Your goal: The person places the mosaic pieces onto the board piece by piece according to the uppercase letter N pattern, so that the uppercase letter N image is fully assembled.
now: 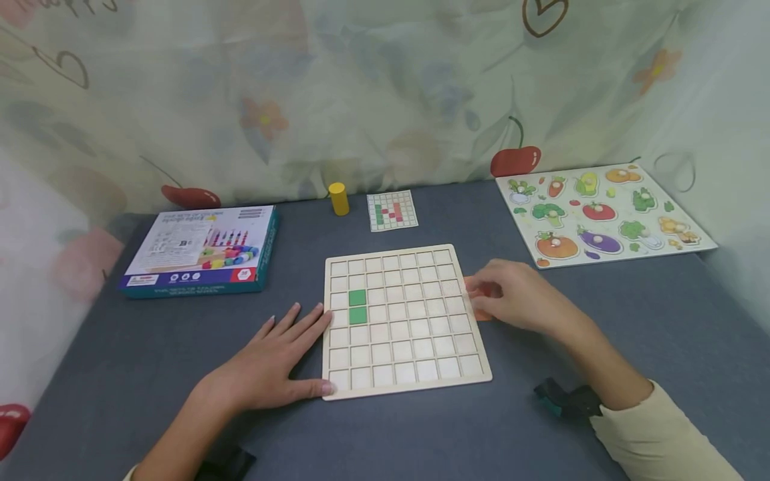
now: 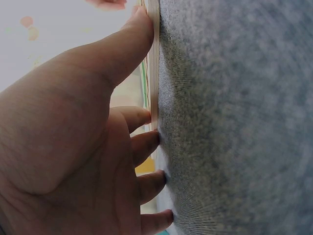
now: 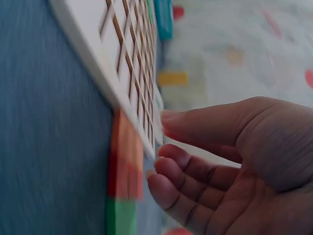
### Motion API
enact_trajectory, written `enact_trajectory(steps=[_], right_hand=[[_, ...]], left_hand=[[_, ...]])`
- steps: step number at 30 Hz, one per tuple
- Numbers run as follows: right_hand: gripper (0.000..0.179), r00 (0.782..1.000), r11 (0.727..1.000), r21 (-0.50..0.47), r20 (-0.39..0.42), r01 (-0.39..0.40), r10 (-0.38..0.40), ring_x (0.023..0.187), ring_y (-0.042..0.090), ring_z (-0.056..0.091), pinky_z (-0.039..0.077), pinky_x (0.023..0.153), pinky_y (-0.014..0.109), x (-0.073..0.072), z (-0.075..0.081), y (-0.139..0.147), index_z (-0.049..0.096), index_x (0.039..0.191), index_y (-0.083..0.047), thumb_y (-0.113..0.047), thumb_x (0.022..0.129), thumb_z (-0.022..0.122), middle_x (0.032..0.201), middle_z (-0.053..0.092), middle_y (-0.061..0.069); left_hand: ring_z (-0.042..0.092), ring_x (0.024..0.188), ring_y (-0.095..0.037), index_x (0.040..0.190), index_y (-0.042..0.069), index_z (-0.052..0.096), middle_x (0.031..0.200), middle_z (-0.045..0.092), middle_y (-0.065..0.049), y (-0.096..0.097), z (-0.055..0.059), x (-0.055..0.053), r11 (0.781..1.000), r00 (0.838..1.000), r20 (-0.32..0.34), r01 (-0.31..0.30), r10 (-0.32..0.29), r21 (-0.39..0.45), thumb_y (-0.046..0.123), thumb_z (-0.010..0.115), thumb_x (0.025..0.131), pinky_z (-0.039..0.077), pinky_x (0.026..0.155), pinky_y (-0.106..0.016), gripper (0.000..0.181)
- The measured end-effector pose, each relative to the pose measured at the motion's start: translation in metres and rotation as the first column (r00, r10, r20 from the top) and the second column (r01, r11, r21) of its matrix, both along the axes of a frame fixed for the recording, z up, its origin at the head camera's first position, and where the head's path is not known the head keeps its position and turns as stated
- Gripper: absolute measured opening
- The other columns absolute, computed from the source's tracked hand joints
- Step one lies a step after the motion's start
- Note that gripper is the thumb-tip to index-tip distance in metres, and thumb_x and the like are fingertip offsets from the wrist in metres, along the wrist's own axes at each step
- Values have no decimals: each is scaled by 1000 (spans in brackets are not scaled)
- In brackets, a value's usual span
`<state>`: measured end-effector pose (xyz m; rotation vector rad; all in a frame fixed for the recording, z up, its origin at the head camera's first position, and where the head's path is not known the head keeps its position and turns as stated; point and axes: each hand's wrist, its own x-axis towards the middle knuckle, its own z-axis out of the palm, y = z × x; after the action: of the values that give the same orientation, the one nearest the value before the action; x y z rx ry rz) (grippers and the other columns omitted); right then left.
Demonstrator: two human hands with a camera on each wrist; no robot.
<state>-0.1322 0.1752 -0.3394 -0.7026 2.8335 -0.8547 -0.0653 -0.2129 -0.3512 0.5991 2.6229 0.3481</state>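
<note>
A square wooden grid board (image 1: 400, 331) lies on the table, with two green square tiles (image 1: 357, 306) seated one above the other in its left part. My left hand (image 1: 271, 361) lies spread at the board's left edge, its thumb and fingertips touching the rim. Beside the right edge, my right hand (image 1: 523, 297) is over orange tiles (image 1: 483, 314), which it partly covers. In the right wrist view, the row runs from orange tiles (image 3: 128, 134) through red tiles (image 3: 124, 176) to green (image 3: 122, 215). The right thumb and fingers are bent; whether they pinch a tile is hidden.
A small pattern card (image 1: 392, 211) and a yellow cylinder (image 1: 339, 199) stand behind the board. At the left back is a flat toy box (image 1: 198, 250). A vegetable puzzle board (image 1: 601, 214) lies at the right back. A patterned cloth (image 1: 385, 100) hangs behind the table.
</note>
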Motion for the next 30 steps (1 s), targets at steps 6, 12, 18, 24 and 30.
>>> enact_trajectory(steps=[6, 12, 18, 24, 30], right_hand=[[28, 992, 994, 100, 121, 36, -48, 87, 24, 59, 53, 75, 44, -15, 0, 39, 73, 109, -2, -15, 84, 81, 98, 67, 6], [28, 972, 997, 71, 229, 32, -47, 82, 22, 56, 49, 71, 39, -23, -7, 56, 70, 108, -1, -10, 83, 80, 89, 63, 3], [22, 970, 998, 14, 236, 60, -62, 80, 21, 54, 47, 68, 36, -24, -11, 56, 69, 101, -4, -8, 83, 80, 86, 62, 1], [21, 974, 998, -13, 221, 63, -59, 77, 20, 55, 47, 66, 35, -23, -10, 55, 66, 97, -5, -7, 83, 81, 84, 62, 1], [19, 975, 996, -25, 211, 80, -73, 74, 19, 56, 48, 66, 34, -22, -9, 55, 66, 94, -5, -7, 83, 81, 83, 64, 1]], left_hand=[[3, 151, -39, 163, 26, 16, 167, 13, 1, 1, -2, -1, 1000, 1000, -5, 2, -2, 5, 82, 54, 80, 7, 113, -70, 107], [4, 151, -39, 163, 26, 16, 167, 13, 0, 1, -3, -1, 1000, 1000, -10, 7, -7, -3, 83, 53, 80, 7, 113, -70, 107], [3, 151, -39, 163, 25, 17, 167, 13, 0, 0, -1, 0, 1000, 1000, -10, 4, -4, -2, 82, 54, 81, 7, 113, -70, 106], [4, 151, -39, 163, 25, 17, 167, 13, 0, 0, -1, 1, 1000, 1000, -12, 4, -4, 1, 81, 55, 81, 7, 113, -70, 106], [4, 151, -39, 163, 25, 17, 167, 13, 0, 0, -1, 0, 1000, 1000, -13, 7, -7, -5, 81, 54, 81, 7, 113, -70, 106]])
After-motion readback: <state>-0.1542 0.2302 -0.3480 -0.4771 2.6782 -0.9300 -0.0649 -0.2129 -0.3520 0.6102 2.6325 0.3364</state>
